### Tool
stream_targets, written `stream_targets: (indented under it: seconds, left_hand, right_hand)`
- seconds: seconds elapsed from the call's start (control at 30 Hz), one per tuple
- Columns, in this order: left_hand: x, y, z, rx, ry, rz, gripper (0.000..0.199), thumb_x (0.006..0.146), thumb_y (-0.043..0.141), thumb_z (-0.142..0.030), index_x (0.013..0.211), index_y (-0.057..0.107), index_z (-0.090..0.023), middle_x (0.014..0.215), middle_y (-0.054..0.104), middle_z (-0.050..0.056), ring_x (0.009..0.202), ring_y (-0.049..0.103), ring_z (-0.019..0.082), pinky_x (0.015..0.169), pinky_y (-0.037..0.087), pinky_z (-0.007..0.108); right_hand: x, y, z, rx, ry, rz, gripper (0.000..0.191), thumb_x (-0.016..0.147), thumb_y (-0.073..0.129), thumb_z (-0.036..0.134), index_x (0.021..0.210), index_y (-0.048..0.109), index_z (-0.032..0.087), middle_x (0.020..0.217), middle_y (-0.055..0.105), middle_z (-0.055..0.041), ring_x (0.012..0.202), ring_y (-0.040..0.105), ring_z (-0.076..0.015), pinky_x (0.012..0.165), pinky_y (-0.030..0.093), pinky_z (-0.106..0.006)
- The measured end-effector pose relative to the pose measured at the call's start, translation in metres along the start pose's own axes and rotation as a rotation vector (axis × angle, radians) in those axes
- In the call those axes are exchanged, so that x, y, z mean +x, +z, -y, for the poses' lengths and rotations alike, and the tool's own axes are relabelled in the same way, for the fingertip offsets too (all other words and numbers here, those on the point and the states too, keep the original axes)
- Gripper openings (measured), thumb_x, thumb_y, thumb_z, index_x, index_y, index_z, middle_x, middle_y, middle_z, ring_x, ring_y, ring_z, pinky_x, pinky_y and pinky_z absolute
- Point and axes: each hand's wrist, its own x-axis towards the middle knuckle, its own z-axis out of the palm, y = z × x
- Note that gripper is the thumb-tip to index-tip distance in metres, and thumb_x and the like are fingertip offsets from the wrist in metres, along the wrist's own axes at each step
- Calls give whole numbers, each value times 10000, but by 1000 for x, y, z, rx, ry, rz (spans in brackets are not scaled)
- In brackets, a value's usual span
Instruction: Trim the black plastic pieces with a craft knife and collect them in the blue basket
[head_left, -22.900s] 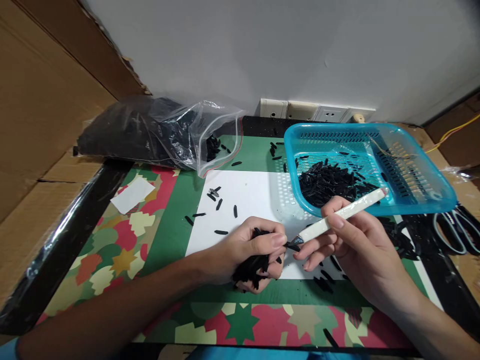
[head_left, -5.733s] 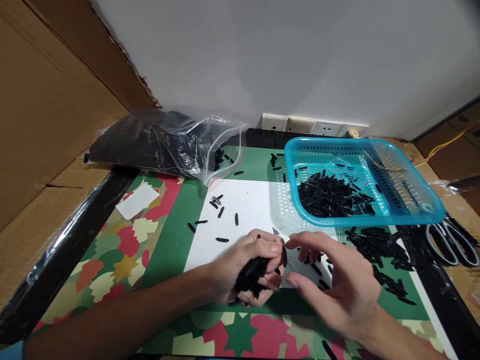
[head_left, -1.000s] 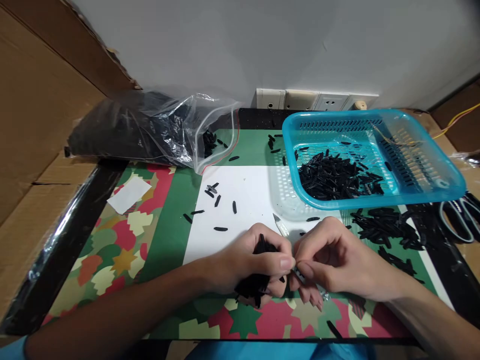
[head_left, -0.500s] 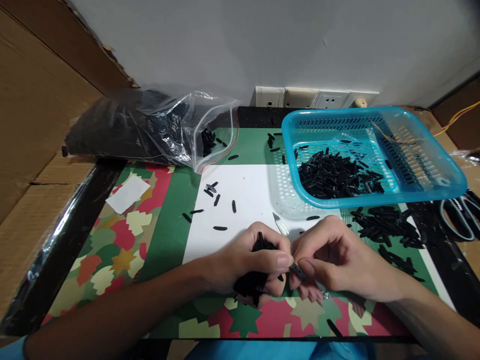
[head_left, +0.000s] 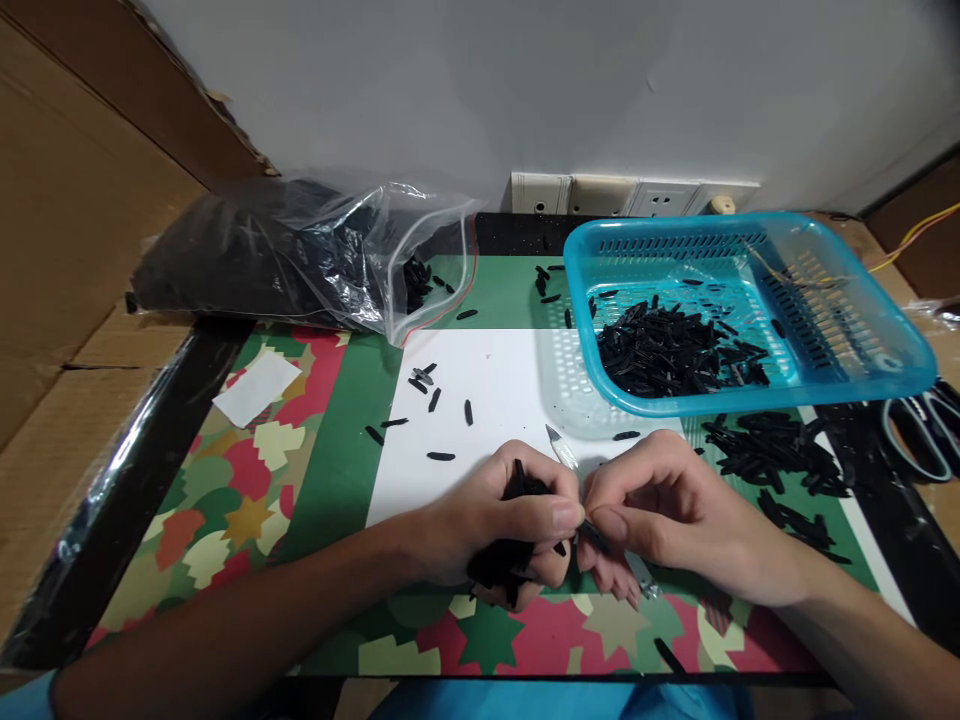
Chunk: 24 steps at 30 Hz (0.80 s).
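Observation:
My left hand [head_left: 480, 515] is closed around a bunch of small black strips [head_left: 501, 568], some poking out above and below its fingers. Its thumb and forefinger tips meet those of my right hand [head_left: 690, 525]. Between them is one black strip [head_left: 595, 537], pinched by my right thumb and fingers. A craft knife [head_left: 562, 450] with a pointed blade lies on the white paper [head_left: 502, 370]; its handle runs beneath my right hand. Several loose black strips [head_left: 441, 456] are scattered left of the hands.
A blue plastic basket [head_left: 750, 404] with a heap of black strips stands at the back right. Piles of strips [head_left: 776, 455] lie before it, near scissors [head_left: 911, 440]. An open zip bag [head_left: 300, 260] of black strips rests at the back left, beyond a paper scrap [head_left: 257, 388].
Both hands stay almost in place. The pinched strip has turned slightly between the fingertips, and my right fingers have shifted a little, showing more of the knife's handle end.

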Motion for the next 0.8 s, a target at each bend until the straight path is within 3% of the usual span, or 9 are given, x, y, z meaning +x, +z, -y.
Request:
stream_targets:
  seconds: [0.8]
  left_hand:
    - [3, -4, 4, -51, 93, -9, 441, 850, 832, -516, 741, 569, -178, 564, 582, -33, 368, 532, 102, 290, 360, 161]
  right_hand:
    - [1, 3, -1, 48, -14, -95, 273, 929, 843, 360, 846, 746, 119, 653, 695, -25, 509, 606, -94, 512, 492, -193]
